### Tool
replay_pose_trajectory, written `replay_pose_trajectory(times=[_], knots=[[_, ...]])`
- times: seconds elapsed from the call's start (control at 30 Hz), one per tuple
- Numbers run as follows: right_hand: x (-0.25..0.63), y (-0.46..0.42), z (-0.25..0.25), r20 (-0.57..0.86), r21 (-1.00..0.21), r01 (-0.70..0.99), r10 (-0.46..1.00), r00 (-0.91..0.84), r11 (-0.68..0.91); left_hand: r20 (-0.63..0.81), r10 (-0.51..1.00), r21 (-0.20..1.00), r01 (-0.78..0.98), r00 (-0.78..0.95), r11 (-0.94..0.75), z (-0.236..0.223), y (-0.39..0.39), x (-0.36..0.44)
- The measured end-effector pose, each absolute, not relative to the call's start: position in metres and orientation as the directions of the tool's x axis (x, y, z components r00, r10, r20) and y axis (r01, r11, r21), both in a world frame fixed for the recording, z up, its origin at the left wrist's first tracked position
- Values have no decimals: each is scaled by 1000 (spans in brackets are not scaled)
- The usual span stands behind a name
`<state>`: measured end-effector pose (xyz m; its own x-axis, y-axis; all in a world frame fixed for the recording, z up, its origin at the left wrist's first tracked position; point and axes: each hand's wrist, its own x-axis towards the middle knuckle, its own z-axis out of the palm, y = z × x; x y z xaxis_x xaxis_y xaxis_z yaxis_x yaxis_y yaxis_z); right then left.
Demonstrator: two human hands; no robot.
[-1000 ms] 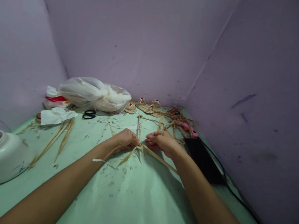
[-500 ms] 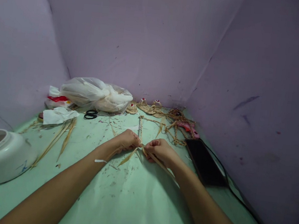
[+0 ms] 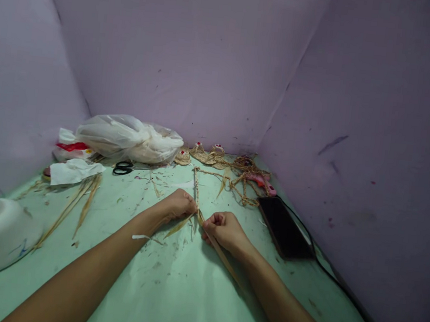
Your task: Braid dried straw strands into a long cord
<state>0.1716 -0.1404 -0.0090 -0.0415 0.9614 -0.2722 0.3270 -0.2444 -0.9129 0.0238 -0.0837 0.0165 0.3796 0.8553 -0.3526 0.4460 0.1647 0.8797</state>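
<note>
A braid of dry straw-coloured fibre (image 3: pixel 197 187) runs from a bend at the back of the green surface toward me. My left hand (image 3: pixel 181 204) is closed on the near end of this braid, where loose strands come out. My right hand (image 3: pixel 221 229), just to the right, pinches a long flat fibre strip (image 3: pixel 227 263) that trails toward my right forearm. Another loose strip (image 3: pixel 178 226) sticks out below my left hand. The fingertips of both hands are partly hidden.
Behind lie a white plastic bag (image 3: pixel 128 139), black-handled scissors (image 3: pixel 122 167), woven slipper shapes (image 3: pixel 202 154) and a heap of braided cord (image 3: pixel 249 185). A phone (image 3: pixel 285 227) with a black cable is at right. Loose fibre strips (image 3: pixel 66 207) and a white pot (image 3: pixel 3 236) are at left.
My right hand has drawn a little down and away from my left hand, pulling the strip along. My left hand keeps its hold on the braid. The view has shifted slightly.
</note>
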Motion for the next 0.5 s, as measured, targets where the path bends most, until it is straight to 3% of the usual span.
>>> replay_pose_trajectory(times=[0.43, 0.5], knots=[[175, -141, -9, -281, -879, 422, 956, -83, -222, -348, 853, 883, 442, 388, 160, 18, -85, 25], [172, -147, -5, -327, -883, 401, 932, -153, -244, -337, 856, 893, 422, 391, 159, 17, -85, 25]])
